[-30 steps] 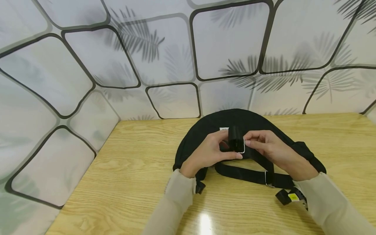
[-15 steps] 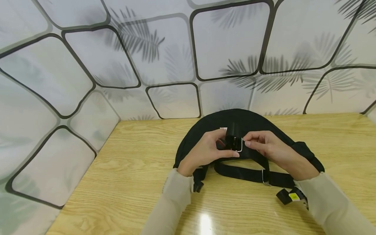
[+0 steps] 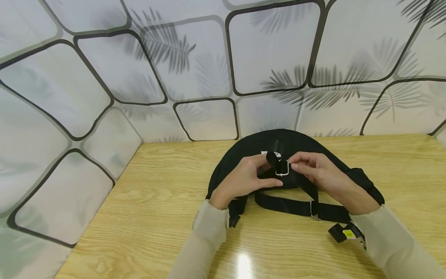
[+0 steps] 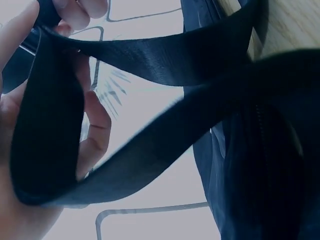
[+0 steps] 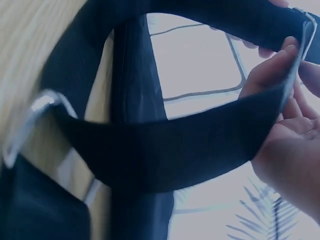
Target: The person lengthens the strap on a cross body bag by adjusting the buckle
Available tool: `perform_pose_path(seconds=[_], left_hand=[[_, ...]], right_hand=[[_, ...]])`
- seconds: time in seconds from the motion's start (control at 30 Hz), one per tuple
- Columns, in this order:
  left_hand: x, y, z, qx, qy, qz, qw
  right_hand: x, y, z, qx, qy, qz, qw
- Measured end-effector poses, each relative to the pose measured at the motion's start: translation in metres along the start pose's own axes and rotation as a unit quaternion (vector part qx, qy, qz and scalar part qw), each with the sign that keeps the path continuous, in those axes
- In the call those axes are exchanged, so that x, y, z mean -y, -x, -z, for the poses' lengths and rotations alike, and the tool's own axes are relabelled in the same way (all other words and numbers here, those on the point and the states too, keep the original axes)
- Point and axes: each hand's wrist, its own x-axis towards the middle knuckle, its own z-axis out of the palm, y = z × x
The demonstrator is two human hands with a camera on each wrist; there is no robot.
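A black bag (image 3: 237, 164) lies on the wooden table with its straps toward the person. Above it, the right hand (image 3: 315, 172) pinches the right side of a silver metal buckle (image 3: 287, 169) threaded with black strap. The left hand (image 3: 240, 178) has its fingers and thumb around the black strap just left of the buckle. In the left wrist view, a strap loop (image 4: 47, 125) passes in front of the left hand (image 4: 15, 165). The right wrist view shows the strap (image 5: 185, 150) running to the right hand (image 5: 295, 145).
A second metal slider (image 3: 315, 210) sits on the lower strap. One black clip with a yellow label (image 3: 349, 233) lies by the right sleeve, another clip (image 3: 234, 221) by the left sleeve. Patterned wall covering (image 3: 205, 58) stands behind and left of the wooden table (image 3: 139, 217).
The strap loop standing up at the buckle has shrunk and dropped, leaving more of the buckle showing. The buckle has tilted and shifted slightly up; both hands keep nearly the same places.
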Motion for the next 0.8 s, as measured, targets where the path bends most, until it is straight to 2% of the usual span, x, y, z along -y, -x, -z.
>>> perform_pose_path(seconds=[0.13, 0.23, 0.43, 0.6, 0.8], left_hand=[[0.0, 0.0, 0.001, -0.011, 0.003, -0.004, 0.9999], [0.0, 0.0, 0.001, -0.015, 0.003, -0.004, 0.9999], [-0.001, -0.001, 0.001, -0.01, -0.014, 0.008, 0.9998], [-0.002, -0.001, 0.001, -0.003, -0.044, 0.014, 0.9989], [-0.001, -0.001, -0.001, -0.005, -0.063, 0.0, 0.998]], right_hand=[[0.008, 0.0, -0.003, -0.031, 0.09, -0.028, 0.9951], [0.014, 0.001, -0.006, -0.036, 0.129, -0.04, 0.9902], [0.02, 0.0, -0.018, -0.044, 0.197, -0.031, 0.979], [0.022, 0.001, -0.024, -0.061, 0.224, -0.021, 0.9724], [0.021, 0.001, -0.025, -0.061, 0.242, -0.003, 0.9682]])
